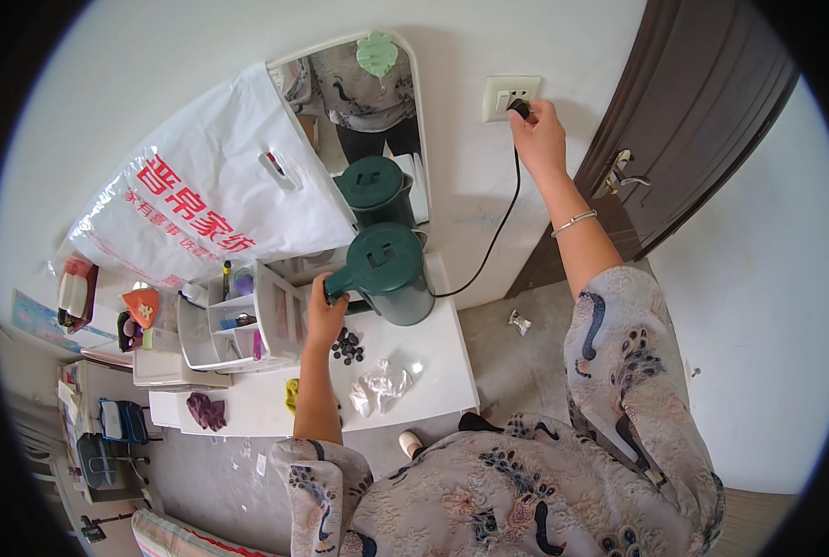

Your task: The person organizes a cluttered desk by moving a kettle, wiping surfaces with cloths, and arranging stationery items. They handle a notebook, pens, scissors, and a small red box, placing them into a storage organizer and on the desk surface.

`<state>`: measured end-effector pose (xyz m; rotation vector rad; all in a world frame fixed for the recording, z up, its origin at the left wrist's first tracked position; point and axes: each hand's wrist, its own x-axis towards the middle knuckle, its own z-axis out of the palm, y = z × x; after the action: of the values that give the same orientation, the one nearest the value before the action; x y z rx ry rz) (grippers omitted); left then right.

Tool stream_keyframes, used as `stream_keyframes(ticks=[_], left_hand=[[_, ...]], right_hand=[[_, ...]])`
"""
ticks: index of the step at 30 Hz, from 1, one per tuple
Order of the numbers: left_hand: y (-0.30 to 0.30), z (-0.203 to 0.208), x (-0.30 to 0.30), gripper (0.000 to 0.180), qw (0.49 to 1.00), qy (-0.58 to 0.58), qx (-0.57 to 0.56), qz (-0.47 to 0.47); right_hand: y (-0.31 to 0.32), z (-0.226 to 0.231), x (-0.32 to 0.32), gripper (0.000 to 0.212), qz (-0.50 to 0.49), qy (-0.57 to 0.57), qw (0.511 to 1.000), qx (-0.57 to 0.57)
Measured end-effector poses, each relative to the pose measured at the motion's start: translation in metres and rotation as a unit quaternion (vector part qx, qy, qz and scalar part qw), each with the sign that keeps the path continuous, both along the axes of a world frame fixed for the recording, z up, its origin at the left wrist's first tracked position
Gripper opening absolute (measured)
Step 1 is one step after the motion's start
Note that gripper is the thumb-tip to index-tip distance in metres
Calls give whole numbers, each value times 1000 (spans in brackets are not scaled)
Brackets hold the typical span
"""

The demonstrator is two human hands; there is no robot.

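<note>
Green kettle (388,269) on white table (447,367), left fingers (320,286) round its handle (342,278); right fingers (539,112) pinching black plug (519,108), at wall socket (503,98)

Kettle (403,295) on table (444,376), mirror (370,125) behind, organizer (282,316) left, wall socket (501,98) right, door (683,130) farther right.

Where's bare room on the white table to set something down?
Front-right corner of the table, right of the crumpled plastic; smaller strip between purple cloth and yellow item. Crowded: left of the kettle, with left hand, black pieces and storage box.
</note>
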<state>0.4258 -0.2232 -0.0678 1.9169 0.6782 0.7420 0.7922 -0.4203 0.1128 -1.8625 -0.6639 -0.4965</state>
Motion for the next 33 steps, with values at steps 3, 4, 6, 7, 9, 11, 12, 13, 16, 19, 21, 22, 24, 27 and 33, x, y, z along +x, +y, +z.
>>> stream_keyframes(ticks=[3,4,6,7,9,11,12,13,16,19,21,22,24,27,33], left_hand=[[2,-2,-2,39,1000,13,-10,3],[1,-1,-4,39,1000,13,-5,-1],[0,1,-4,38,1000,13,6,-6],[-2,6,-1,38,1000,14,13,-3],[-7,10,-2,38,999,34,10,6],[-10,12,2,37,1000,26,4,0],[-10,12,4,37,1000,22,7,1],[-10,12,2,37,1000,21,11,5],[-5,9,-1,37,1000,24,10,6],[-4,11,-2,37,1000,25,14,5],[-8,16,1,37,1000,17,16,4],[-10,18,1,37,1000,25,17,9],[-13,23,0,37,999,39,21,18],[-17,28,1,38,999,46,21,12],[-16,30,-3,39,997,78,7,25]], right_hand=[[1,9,5,33,-13,-6,997,-80],[1,7,6,33,-18,-12,994,-103],[3,10,8,32,-25,-12,994,-109],[4,11,9,32,-30,-13,993,-112],[8,6,13,32,-55,-26,992,-114],[6,8,12,32,-72,-23,991,-114],[6,10,11,31,-67,-11,992,-104],[8,10,10,31,-58,3,994,-93],[12,12,1,29,-56,32,996,-66],[15,8,1,27,-70,44,996,-38],[15,6,5,25,-79,33,996,-9],[14,6,3,25,-77,37,996,-4],[12,7,-4,25,-75,44,996,8],[10,2,-2,25,-87,30,996,21],[-25,4,-32,23,-75,59,994,56]])
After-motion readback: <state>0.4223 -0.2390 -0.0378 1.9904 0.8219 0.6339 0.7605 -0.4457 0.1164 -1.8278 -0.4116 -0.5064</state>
